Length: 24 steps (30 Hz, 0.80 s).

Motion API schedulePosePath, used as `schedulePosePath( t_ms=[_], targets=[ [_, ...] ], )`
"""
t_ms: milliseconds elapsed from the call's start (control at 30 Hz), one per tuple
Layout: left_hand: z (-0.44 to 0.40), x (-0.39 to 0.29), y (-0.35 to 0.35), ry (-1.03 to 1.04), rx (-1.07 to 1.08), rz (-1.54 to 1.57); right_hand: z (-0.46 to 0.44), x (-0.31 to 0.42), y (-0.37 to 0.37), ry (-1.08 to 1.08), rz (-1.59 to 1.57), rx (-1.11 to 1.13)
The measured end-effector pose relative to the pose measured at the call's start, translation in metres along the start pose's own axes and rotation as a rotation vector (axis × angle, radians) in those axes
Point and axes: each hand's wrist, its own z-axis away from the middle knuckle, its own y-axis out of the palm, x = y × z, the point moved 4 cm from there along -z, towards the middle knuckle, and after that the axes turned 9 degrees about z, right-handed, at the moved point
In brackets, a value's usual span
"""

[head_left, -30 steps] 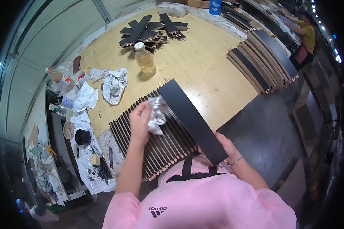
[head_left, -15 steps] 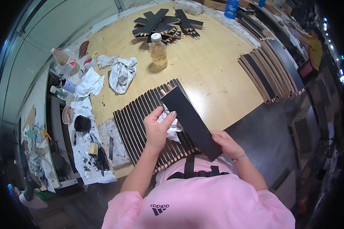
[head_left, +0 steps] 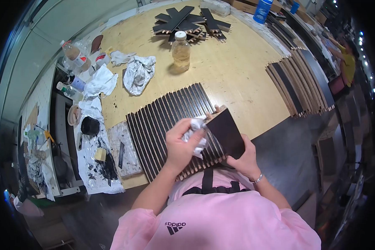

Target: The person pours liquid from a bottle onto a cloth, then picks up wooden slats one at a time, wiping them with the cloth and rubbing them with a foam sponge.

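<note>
Straight before us, at the near side of the bench [head_left: 241, 91]: a row of dark panels [head_left: 166, 129] stands on edge, more than a dozen, packed too tightly for our exact count.
Held panel [head_left: 228, 132]: just one, a touch past three o'clock, tilted above the row's right end, at least two pale pegs [head_left: 217, 109] showing on its far end.
Left hand [head_left: 180, 146]: thumb and fingers pinching one crumpled white cloth [head_left: 201, 146], right by that panel's left edge; touching or just beside, we can't tell.
Right hand [head_left: 243, 160]: thumb and fingers gripping the panel's near right side.
Cloth at the edge: wiping, we judge, is the step in hand; the next stroke would call for a steady right-hand hold and care round those pegs.
Amber bottle [head_left: 181, 54]: one, twelve o'clock, upright and capped.
Crossed panels [head_left: 181, 21]: twelve o'clock, beyond the bottle, several, overlapping too much for us to count.
Far stack [head_left: 300, 81]: two o'clock, many panels side by side, number unclear.
Stained cloth [head_left: 138, 75]: one, half past ten.
Black pot [head_left: 90, 126]: one, nine o'clock.
Yellow sponge [head_left: 100, 154]: one, half past eight.
</note>
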Motion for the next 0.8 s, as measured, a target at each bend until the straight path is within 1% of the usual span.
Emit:
schedulePosePath(
  t_ms=[33, 133, 167, 267, 300, 400, 433, 467, 533, 600, 633, 733, 767, 800],
  targets=[
    [0.000, 0.010, -0.009, -0.079, -0.018, 0.017, 0.001, -0.001, -0.002, -0.001, -0.001, -0.004],
    [-0.003, 0.013, -0.026, -0.024, -0.110, 0.001, 0.003, -0.002, -0.006, 0.016, -0.009, -0.039],
    [-0.002, 0.011, -0.028, -0.057, -0.139, 0.082, 0.003, -0.003, -0.007, 0.017, 0.004, -0.042],
    [0.001, -0.021, -0.022, 0.142, -0.068, -0.001, 0.005, -0.004, -0.009, 0.005, 0.037, -0.036],
    [0.003, -0.027, -0.016, 0.210, 0.033, -0.006, 0.005, -0.005, -0.009, -0.009, 0.045, -0.024],
    [-0.003, -0.027, -0.013, 0.334, 0.221, -0.300, 0.006, -0.001, -0.012, -0.025, 0.015, 0.003],
    [-0.006, -0.016, -0.018, 0.183, 0.126, -0.263, 0.006, 0.001, -0.013, -0.025, -0.006, 0.010],
    [-0.010, -0.009, -0.026, 0.239, 0.075, -0.343, 0.007, 0.002, -0.014, -0.032, 0.018, 0.020],
    [-0.009, 0.001, -0.037, 0.213, -0.003, -0.391, 0.008, 0.000, -0.018, -0.049, 0.061, 0.041],
    [-0.005, -0.008, -0.033, 0.386, -0.004, -0.682, 0.009, -0.004, -0.015, -0.026, 0.045, 0.050],
    [-0.001, -0.014, -0.035, 0.468, -0.009, -0.842, 0.009, -0.006, -0.013, -0.040, 0.043, 0.014],
    [0.014, -0.006, -0.065, 0.358, -0.069, -0.674, 0.009, -0.009, -0.012, -0.004, -0.004, 0.026],
    [0.022, 0.000, -0.086, 0.317, -0.156, -0.620, 0.010, -0.008, -0.013, -0.014, -0.008, 0.026],
    [0.028, 0.006, -0.112, 0.280, -0.242, -0.630, 0.009, -0.008, -0.014, -0.022, -0.007, 0.020]
  ],
)
